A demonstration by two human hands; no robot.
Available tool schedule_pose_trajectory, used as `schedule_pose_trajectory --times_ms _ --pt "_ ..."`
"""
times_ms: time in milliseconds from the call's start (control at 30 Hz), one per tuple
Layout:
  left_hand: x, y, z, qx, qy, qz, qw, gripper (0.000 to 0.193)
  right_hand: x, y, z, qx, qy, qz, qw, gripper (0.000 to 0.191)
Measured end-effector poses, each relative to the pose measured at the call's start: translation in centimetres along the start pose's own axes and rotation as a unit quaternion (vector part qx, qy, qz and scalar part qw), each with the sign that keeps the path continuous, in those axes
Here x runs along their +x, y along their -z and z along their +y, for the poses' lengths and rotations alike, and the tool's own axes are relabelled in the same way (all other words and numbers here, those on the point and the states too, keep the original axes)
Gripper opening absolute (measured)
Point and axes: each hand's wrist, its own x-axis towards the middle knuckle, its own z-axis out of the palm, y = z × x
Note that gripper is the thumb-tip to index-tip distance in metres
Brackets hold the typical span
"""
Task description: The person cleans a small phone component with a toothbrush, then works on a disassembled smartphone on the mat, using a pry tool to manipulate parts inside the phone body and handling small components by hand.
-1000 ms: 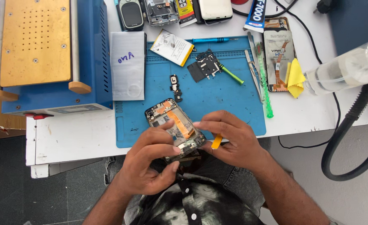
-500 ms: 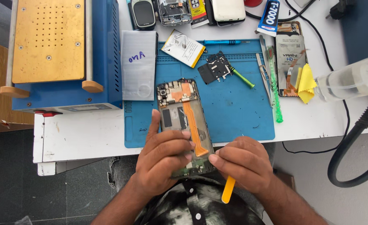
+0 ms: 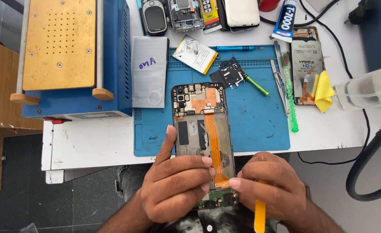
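Both hands were on the job in the head view: the left hand (image 3: 173, 190) clamped the lower half of the opened phone (image 3: 201, 129), fingers across its frame, thumb up along the left edge. The phone lay half on the blue mat (image 3: 259, 125), its bottom end hanging over the table edge toward the lap. The right hand (image 3: 272, 190) gripped a yellow pry tool (image 3: 259, 215), fingertips pressing near the orange flex cable (image 3: 214, 146) where it bent into the lower board. Risky spot, I thought: a slip of that tool could crease or tear the thin ribbon, and the overhanging phone could tip if the left grip eased.
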Motion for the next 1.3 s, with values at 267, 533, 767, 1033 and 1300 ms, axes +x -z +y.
schedule_pose_trajectory --times_ms 267,533,767,1033,1300 --pt "0.0 -0.8 -1.2 -0.009 0.044 -0.018 0.999 0.018 0.6 -0.1 1.0 -0.062 0.049 -0.002 0.997 0.03" --pt "0.1 -1.0 -1.0 0.007 0.066 -0.032 0.997 0.015 1.5 0.4 1.2 -0.124 0.091 -0.011 0.988 0.02" --pt "0.3 -1.0 -1.1 -0.056 0.104 -0.048 0.992 0.019 1.9 0.7 2.0 -0.078 0.108 -0.033 0.991 0.016" --pt "0.3 -1.5 -1.6 -0.079 0.115 -0.042 0.989 0.021 1.7 0.6 3.0 -0.082 0.156 -0.039 0.984 0.018" --pt "1.0 -2.0 -3.0 -0.049 0.102 -0.041 0.993 0.018 1.2 0.0 4.0 -0.071 0.088 -0.033 0.993 0.031"
